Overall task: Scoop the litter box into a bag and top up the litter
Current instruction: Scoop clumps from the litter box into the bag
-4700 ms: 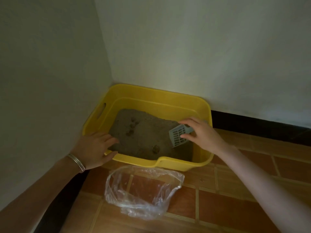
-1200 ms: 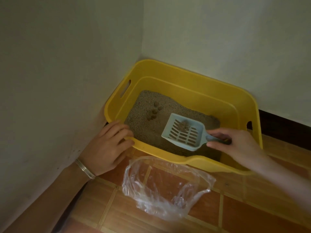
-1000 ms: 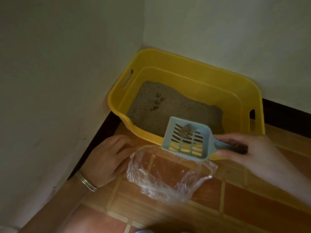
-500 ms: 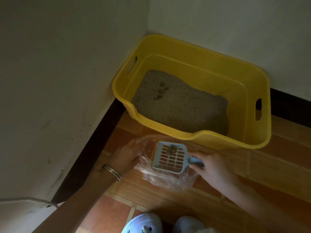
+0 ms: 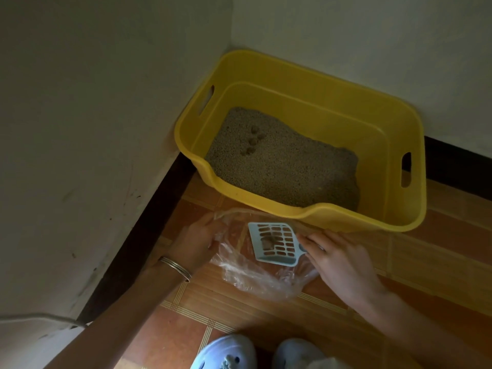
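Note:
A yellow litter box (image 5: 314, 83) stands in the corner, holding grey litter (image 5: 287, 166) with several dark clumps (image 5: 253, 141) at its far left. In front of it a clear plastic bag (image 5: 255, 278) lies on the tiled floor. My right hand (image 5: 338, 259) grips the handle of a pale blue slotted scoop (image 5: 274, 245), held over the bag's mouth with one brown clump (image 5: 267, 242) resting on it. My left hand (image 5: 195, 242) pinches the bag's left rim and holds it apart.
Walls close in on the left and behind the box, with a dark skirting board (image 5: 149, 230) along their base. My two pale shoes (image 5: 226, 352) stand on the orange tiles (image 5: 439, 262) just below the bag. A grey cable (image 5: 40, 318) runs along the left wall.
My right hand lifted a clump out of the litter and carried the scoop from the box to over the bag. My left hand left the box's rim and took the bag's edge.

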`<state>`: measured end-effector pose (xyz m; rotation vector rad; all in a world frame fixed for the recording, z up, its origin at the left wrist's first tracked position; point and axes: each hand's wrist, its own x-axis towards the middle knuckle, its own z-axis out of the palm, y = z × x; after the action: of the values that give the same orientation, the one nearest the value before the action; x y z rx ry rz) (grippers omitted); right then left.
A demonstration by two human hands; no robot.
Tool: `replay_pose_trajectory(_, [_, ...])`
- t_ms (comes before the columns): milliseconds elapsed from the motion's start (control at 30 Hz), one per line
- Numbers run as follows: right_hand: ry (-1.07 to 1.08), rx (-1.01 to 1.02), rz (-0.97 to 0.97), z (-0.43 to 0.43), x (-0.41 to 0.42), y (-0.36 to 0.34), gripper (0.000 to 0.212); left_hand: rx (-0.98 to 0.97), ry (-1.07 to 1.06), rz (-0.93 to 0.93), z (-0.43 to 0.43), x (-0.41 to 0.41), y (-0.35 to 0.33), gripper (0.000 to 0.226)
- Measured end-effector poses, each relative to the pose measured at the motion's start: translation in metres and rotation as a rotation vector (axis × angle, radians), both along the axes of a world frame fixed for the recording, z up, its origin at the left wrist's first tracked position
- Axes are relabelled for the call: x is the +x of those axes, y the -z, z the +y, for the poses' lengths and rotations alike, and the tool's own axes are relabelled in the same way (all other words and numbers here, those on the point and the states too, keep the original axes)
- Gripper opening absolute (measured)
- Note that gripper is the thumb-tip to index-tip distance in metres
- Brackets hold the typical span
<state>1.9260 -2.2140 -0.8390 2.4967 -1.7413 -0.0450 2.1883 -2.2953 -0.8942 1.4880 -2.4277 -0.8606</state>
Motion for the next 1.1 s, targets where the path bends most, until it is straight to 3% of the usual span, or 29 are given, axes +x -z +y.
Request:
replay_pose_trajectory(233, [-0.023,0.0,-0.015,-0.001,-0.002,-0.001,0.053,0.014,-0.015,-0.051,0.002,0.002,0.005,0.024])
replay_pose_trajectory(467, [-0.003,-0.022,-0.102,0.0,-0.009,-0.027,0.044,-0.019,0.039,-0.049,0.002,0.002,-0.007,0.045])
replay_pose_trajectory(567, [0.05,-0.025,-0.219,-0.006,-0.014,-0.05,0.04,-0.205,0.126,-0.047,-0.001,0.003,-0.03,0.054])
replay_pose_trajectory(667, [0.141,-0.034,-0.326,-0.021,-0.023,-0.073,0.041,-0.454,0.174,-0.087,-0.018,0.004,-0.054,0.037])
replay_pose_trajectory(800, [0.337,0.106,-0.451,-0.062,-0.039,-0.085,0.039,-0.641,0.191,-0.152,-0.051,0.003,-0.075,0.039])
replay_pose_trajectory(900, [0.438,0.213,-0.424,-0.106,-0.054,-0.07,0.034,-0.683,0.191,-0.236,-0.075,0.002,-0.082,0.037])
replay_pose_trajectory(1100, [0.518,0.336,-0.256,-0.176,-0.054,-0.025,0.033,-0.582,0.12,-0.304,-0.104,0.005,-0.081,0.042])
